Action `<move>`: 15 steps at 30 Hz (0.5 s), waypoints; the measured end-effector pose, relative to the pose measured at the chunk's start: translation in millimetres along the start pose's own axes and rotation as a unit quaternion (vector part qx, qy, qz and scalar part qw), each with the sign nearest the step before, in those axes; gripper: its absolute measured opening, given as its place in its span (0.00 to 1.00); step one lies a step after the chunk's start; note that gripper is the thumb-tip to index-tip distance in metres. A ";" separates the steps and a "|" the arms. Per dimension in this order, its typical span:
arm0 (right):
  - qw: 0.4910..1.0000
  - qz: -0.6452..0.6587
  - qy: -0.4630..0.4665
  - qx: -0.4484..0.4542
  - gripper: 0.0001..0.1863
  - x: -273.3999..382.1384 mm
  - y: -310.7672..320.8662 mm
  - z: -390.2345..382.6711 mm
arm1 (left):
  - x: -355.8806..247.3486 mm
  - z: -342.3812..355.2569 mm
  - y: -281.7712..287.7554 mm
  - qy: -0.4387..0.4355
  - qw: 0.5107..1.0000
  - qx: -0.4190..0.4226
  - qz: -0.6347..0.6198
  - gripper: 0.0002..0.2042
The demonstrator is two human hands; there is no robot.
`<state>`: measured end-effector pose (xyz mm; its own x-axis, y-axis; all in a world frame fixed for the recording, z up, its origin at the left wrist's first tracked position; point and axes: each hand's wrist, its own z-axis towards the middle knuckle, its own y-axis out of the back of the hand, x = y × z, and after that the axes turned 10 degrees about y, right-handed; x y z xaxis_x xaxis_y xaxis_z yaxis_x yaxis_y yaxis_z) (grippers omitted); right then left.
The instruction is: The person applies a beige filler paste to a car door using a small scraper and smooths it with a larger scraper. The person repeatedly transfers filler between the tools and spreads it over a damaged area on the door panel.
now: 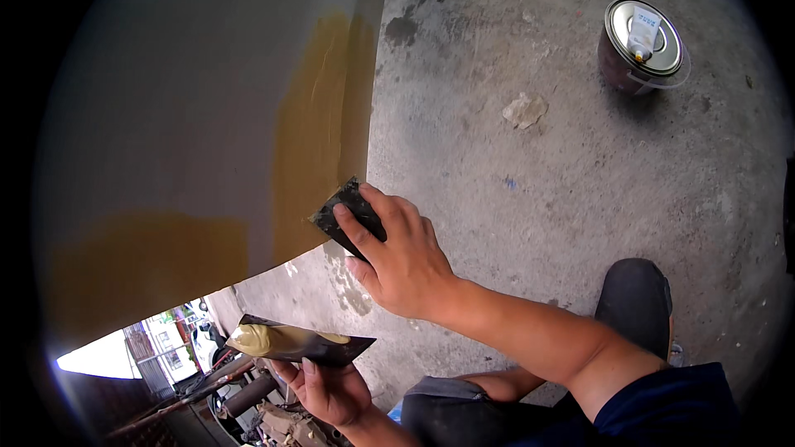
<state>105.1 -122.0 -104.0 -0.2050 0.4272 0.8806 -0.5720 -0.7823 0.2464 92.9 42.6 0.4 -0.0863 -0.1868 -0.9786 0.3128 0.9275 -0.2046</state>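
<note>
My right hand [402, 252] is closed on a dark, flat putty spreader [352, 217], fingers pressed along its face. The spreader's edge meets the lower corner of a grey panel [190, 91], at a long yellowish putty patch [310, 132]. Lower down, my left hand [327, 389] grips a dark mixing plate [348, 351] from beneath, the thumb at its near edge. A mound of pale yellow putty [263, 338] lies on that plate, with a thinner smear beside it. Another putty patch [157, 261] covers the panel's lower left part.
On the concrete floor [464, 116] at the far right stands a lidded can [625, 74] with a white tube [644, 31] lying on top. A pale dried lump [524, 110] is nearer. My shoe [634, 302] is at the right; metal parts [290, 426] crowd the lower left.
</note>
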 end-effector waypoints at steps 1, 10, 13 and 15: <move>1.000 0.003 -0.003 0.005 0.38 3.0 -1.0 -4.3 | -0.2 0.4 0.3 0.000 1.000 0.005 0.000 0.26; 0.995 0.023 0.006 0.092 0.33 24.6 12.4 -41.2 | -4.1 1.5 -1.2 0.006 1.000 -0.001 0.001 0.26; 0.962 0.269 0.019 0.042 0.31 14.1 41.3 -42.4 | -3.6 -0.7 -5.4 0.039 0.999 -0.007 -0.017 0.25; 0.875 0.468 0.079 0.099 0.29 6.3 61.3 -39.3 | -1.2 -1.4 -11.9 0.061 0.998 -0.011 -0.009 0.24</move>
<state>37.6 -149.5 -99.3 -0.6261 -0.3973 0.6709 0.0508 -0.8794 -0.4733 88.0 32.3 4.0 -0.2069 -0.1637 -0.9646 0.2903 0.9313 -0.2203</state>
